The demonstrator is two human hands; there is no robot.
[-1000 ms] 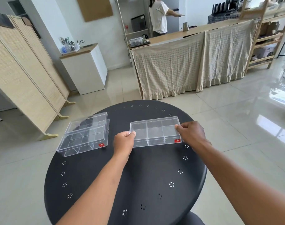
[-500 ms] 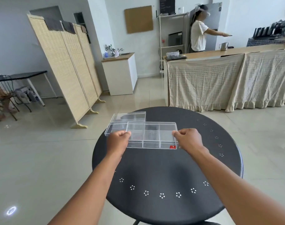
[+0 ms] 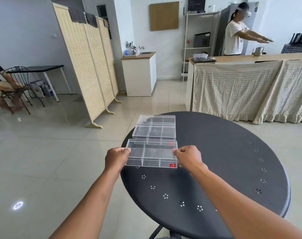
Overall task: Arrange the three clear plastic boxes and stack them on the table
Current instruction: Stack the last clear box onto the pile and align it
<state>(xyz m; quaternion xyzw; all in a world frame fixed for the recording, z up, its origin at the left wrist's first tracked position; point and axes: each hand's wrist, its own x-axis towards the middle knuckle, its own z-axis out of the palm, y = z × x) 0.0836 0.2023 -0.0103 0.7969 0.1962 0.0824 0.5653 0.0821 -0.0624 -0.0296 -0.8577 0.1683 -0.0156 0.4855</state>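
I hold a clear plastic box (image 3: 152, 153) with inner dividers and a small red label at its near right corner. My left hand (image 3: 116, 158) grips its left end and my right hand (image 3: 188, 158) grips its right end. It hangs above the left rim of the round black table (image 3: 224, 169). Just beyond it, two more clear boxes (image 3: 155, 128) lie one on the other at the table's far left edge, the upper one shifted slightly back. The held box overlaps the near edge of that pair from my view.
A woven folding screen (image 3: 88, 66) stands on the tiled floor at left, a white cabinet (image 3: 139, 73) behind it. A cloth-draped counter (image 3: 250, 87) runs at right, with a person (image 3: 236, 37) behind it. Another person sits on a chair (image 3: 17, 83) at far left.
The box in both my hands has moved left across the table, up to the two stacked boxes. My view has swung left too, so the table now sits at the right.
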